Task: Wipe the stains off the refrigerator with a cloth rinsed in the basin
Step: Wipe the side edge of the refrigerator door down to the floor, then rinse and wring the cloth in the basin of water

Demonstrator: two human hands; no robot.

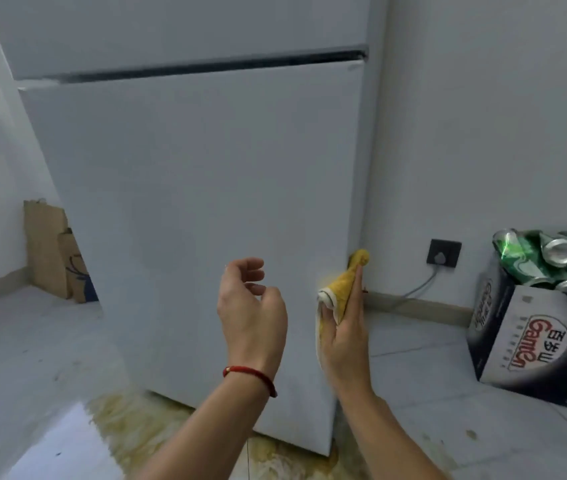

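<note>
Evidently wiping low on the refrigerator (188, 202), with no basin anywhere in view. Far out beyond the left hand, leaning against the wall: brown paper bags (55, 251), untouched and irrelevant. Hovering free in front of the lower door: left hand (252, 306), fingers loosely curled, gripping nothing, touching nothing, a red bracelet (251, 375) circling its wrist. Just beside it, pressing against the door's right edge: right hand (344, 337), flat-fingered, pinning a yellow cloth (339, 291) to the corner, cloth tip poking up past the fingertips. Showing no obvious marks above and left of both hands, the door face, though too blurred to call spotless. Probably finishing the front and working round the edge; hard judging how much of the side panel is remaining. Spreading under both forearms along the fridge's foot: a yellowish floor stain (143, 431), outside the task as worded. Sitting well off past the right hand: a wall socket (443, 252) and a box of cans (531, 337).
</note>
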